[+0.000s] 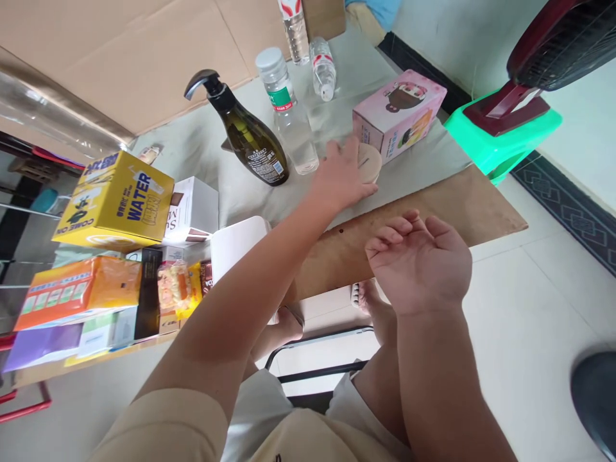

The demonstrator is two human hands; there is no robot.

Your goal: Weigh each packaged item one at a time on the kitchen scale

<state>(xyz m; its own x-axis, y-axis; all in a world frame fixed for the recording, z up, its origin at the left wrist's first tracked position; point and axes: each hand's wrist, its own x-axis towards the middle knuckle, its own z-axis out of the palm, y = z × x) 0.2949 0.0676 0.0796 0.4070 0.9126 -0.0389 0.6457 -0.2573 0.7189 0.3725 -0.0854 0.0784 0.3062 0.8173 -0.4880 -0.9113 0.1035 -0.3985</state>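
My left hand [342, 168] reaches across the table with its fingers and thumb around a round, beige, flat-topped object [370, 164]. The lower part of that object is partly hidden by my hand, and I cannot make out its exact kind. Just behind it stands a pink box [400, 115] with cartoon pictures. A clear bottle [294, 128] with a green label is close to the left of the hand, beside a dark pump bottle [253, 138]. Palm up in front of the table edge, my right hand [423, 263] is empty, its fingers loosely bent and apart.
At the left are a yellow box [115, 202], a white box [192, 208], an orange pack [79, 289] and a white lid-like item [238, 244]. Two water bottles are at the back, one lying down [322, 67]. A fan [553, 51] rests on a green stool [503, 135].
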